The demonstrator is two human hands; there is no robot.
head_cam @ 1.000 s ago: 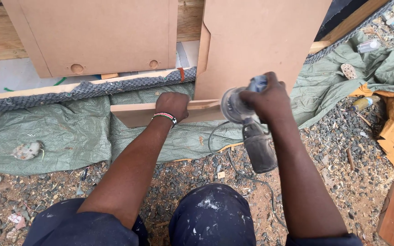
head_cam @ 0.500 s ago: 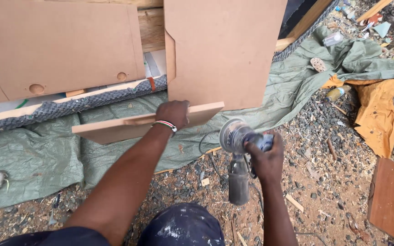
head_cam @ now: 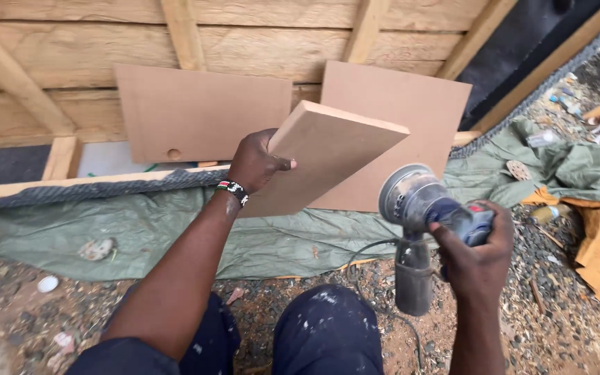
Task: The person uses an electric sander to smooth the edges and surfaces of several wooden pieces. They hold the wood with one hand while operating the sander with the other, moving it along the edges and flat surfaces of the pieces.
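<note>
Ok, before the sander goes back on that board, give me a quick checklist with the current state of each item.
1. Left hand has a firm grip on the board: ok, fingers wrap its edge.
2. Right hand holds the sander: ok.
3. Sanding pad apart from the board: ok, a gap shows.
4. Board supported underneath: not ok, it is held tilted in the air.
5. Sander running: cannot tell.
6. Cord away from the pad: ok, it trails over the green tarp.

1. The left hand [head_cam: 255,164] is raised on an outstretched arm, fingers curled in a grip, thumb pointing right.
2. The right hand [head_cam: 477,253] sits lower, fist closed, wrist bent inward.
</note>
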